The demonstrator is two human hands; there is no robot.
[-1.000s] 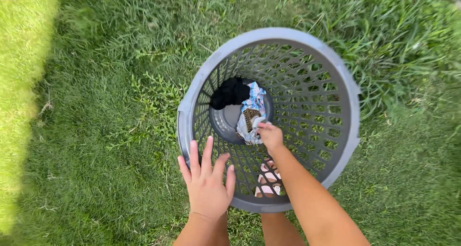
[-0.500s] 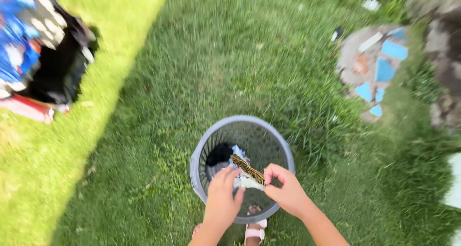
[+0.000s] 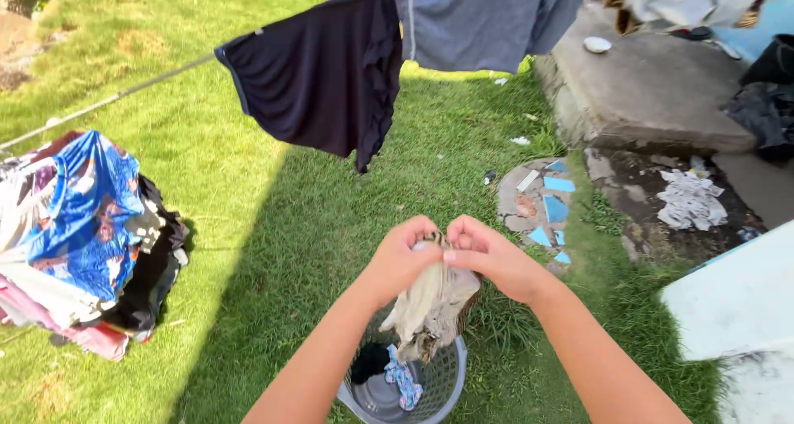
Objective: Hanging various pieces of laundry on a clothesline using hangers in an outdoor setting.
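**Beige cloth held up over the laundry basket**

Beige and a bit crumpled — that's the cloth (image 3: 432,304) both hands have bunched up at its top edge, with a striped brown bit showing along one side. The left hand (image 3: 403,258) is closed into a fist around the top of it, and the right hand (image 3: 490,257) is pinching the same edge right beside it, knuckles of the two nearly touching. The rest of the cloth hangs straight down, its bottom end dangling into the grey plastic basket (image 3: 453,376) on the grass.

Inside the basket there's a black item (image 3: 370,363) and a blue-and-white patterned piece (image 3: 403,380) lying on the bottom.

Up above, a dark navy shirt (image 3: 318,76) and a grey garment (image 3: 484,19) hang on the clothesline (image 3: 99,104) — it runs off toward the upper left. On the left, a heap of clothes (image 3: 83,234) with a bright blue print on top sits on the line or just by it, can't tell which. Off to the right is a concrete slab (image 3: 653,93) and some broken blue tiles (image 3: 550,205) in the grass.
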